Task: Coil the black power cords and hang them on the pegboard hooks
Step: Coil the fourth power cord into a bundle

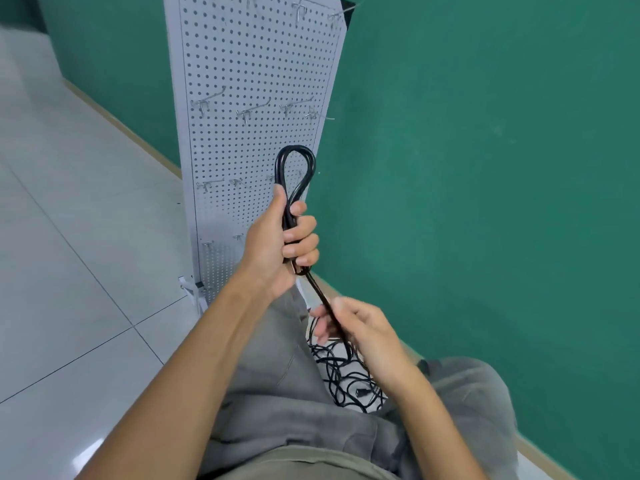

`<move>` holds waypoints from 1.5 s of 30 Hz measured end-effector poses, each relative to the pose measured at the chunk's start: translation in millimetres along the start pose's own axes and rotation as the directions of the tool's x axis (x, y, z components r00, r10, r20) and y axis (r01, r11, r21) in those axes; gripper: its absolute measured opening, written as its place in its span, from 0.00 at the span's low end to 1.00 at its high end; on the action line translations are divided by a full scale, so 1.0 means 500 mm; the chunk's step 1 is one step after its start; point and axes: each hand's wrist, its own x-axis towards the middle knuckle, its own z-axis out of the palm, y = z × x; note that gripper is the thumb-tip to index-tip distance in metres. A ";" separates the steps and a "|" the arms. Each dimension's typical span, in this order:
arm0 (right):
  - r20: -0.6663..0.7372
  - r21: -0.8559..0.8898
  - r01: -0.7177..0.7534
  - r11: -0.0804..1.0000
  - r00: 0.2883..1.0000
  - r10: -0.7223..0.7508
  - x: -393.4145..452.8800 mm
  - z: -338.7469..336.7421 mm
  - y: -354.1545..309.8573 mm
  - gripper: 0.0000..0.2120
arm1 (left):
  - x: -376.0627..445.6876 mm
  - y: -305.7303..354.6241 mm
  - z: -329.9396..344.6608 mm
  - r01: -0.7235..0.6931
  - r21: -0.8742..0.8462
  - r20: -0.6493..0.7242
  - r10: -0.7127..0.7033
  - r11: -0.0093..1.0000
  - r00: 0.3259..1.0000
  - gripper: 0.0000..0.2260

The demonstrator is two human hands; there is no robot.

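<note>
The left hand (280, 244) sits at the middle of the frame, fingers curled tight round a black power cord (294, 174) folded into several strands. The folded loop stands up above the fist, its rounded top in front of the white pegboard (256, 64). From the bottom of that fist a single strand runs down and to the right into the right hand (349, 323), just below the centre, where thumb and fingers pinch it lightly; the other fingers look loosely bent.

Below the right hand, between the person's knees in grey trousers (277, 368), the loose cord lies in a tangled heap (346, 375) on the floor (69, 271), with a plug showing among the loops.

The pegboard stands upright against the green wall (485, 168), filling the upper middle of the frame. Metal hooks (249, 110) stick out of it in rows: one row across its middle, another lower down partly behind the cord loop, a few more near the top edge. Pale tiles cover the floor on the left of the frame
</note>
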 end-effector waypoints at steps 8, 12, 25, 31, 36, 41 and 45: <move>-0.141 -0.280 0.161 0.946 0.968 -0.206 -0.009 -0.017 -0.042 0.09 | -0.002 0.025 -0.017 -0.011 0.324 -0.240 0.094 0.946 0.966 0.19; -0.192 -0.395 0.237 0.888 0.924 -0.332 -0.022 -0.026 -0.094 0.12 | -0.004 -0.022 0.006 0.029 0.486 -0.199 0.078 0.874 0.977 0.18; -0.510 -0.453 0.095 0.887 0.788 -0.345 -0.034 -0.077 -0.114 0.12 | -0.047 -0.129 0.072 0.103 0.664 0.112 -0.234 0.741 0.966 0.23; -0.546 -0.446 0.100 0.889 0.756 -0.360 -0.033 -0.094 -0.118 0.16 | -0.051 -0.138 0.073 0.143 0.662 0.113 -0.287 0.736 0.951 0.18; -0.607 -0.311 0.108 0.944 0.743 -0.284 -0.030 -0.102 -0.103 0.14 | -0.047 -0.132 0.074 0.175 0.586 0.096 -0.282 0.791 0.955 0.20; -0.544 -0.145 0.140 0.979 0.816 -0.198 -0.033 -0.115 -0.067 0.06 | -0.036 -0.105 0.061 0.142 0.485 0.078 -0.205 0.863 0.976 0.20; -0.515 -0.063 0.227 0.972 0.827 -0.227 -0.042 -0.109 -0.066 0.09 | -0.030 -0.104 0.048 0.145 0.456 0.052 -0.189 0.878 0.981 0.20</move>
